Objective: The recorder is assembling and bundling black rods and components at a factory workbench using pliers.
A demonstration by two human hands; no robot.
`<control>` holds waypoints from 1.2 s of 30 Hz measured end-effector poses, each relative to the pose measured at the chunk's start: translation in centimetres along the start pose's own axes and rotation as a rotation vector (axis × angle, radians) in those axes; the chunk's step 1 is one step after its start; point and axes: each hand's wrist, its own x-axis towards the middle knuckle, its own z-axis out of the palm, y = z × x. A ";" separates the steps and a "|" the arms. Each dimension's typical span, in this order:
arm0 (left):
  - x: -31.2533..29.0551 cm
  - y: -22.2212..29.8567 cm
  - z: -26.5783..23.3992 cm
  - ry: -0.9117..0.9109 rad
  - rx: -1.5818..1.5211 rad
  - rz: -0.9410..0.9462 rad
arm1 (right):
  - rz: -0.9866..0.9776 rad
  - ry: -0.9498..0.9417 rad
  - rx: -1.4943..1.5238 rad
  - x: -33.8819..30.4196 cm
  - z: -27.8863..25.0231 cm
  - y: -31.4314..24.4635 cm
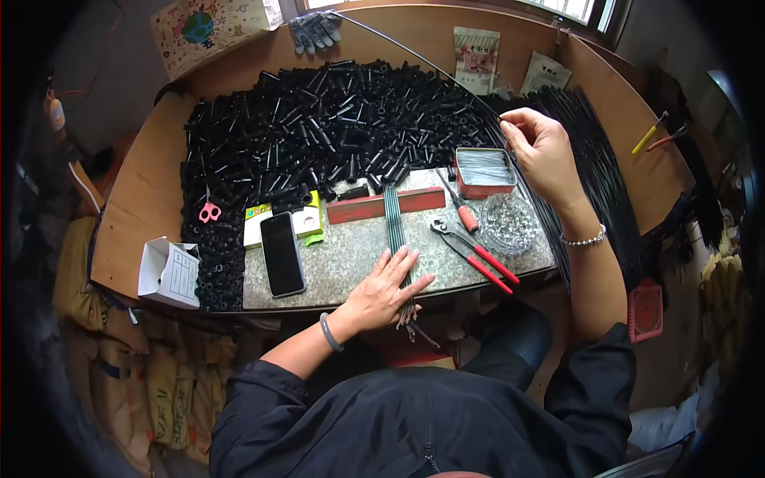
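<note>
My left hand lies with fingers spread over a bundle of thin dark cables at the front edge of the metal-topped board. The bundle runs across a red bar; its near ends stick out past the board below my hand. My right hand is raised at the right, thumb and fingers pinched on one long thin dark cable that stretches up and left toward the back wall. Below that hand stand a red tin of thin metal pins and a clear dish of small shiny pieces.
Red-handled pincers and a red-handled tool lie right of the bundle; a phone lies left. A heap of black tubular parts fills the back. Pink scissors, a white box and long black cables flank the board.
</note>
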 end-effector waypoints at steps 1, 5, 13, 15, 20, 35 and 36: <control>-0.4 0.1 0.0 -0.009 0.001 -0.012 | 0.009 0.023 -0.052 -1.1 0.6 -1.0; -1.2 0.1 0.4 0.004 -0.021 -0.049 | -0.158 0.204 -0.073 -8.4 3.7 1.0; -1.4 0.8 0.3 0.052 -0.086 -0.062 | -0.099 0.222 0.007 -21.9 9.3 3.8; -1.0 0.5 0.5 0.036 -0.099 -0.069 | -0.134 0.209 0.012 -23.8 10.2 5.3; -0.9 1.1 0.0 0.030 -0.115 -0.099 | -0.094 0.149 0.097 -27.7 12.5 7.5; -0.4 0.0 -0.4 -0.057 0.013 0.025 | -0.165 -0.176 -0.191 -26.6 14.5 8.2; -0.3 -0.1 -0.5 -0.066 0.014 0.023 | -0.202 -0.121 -0.175 -26.5 14.6 8.3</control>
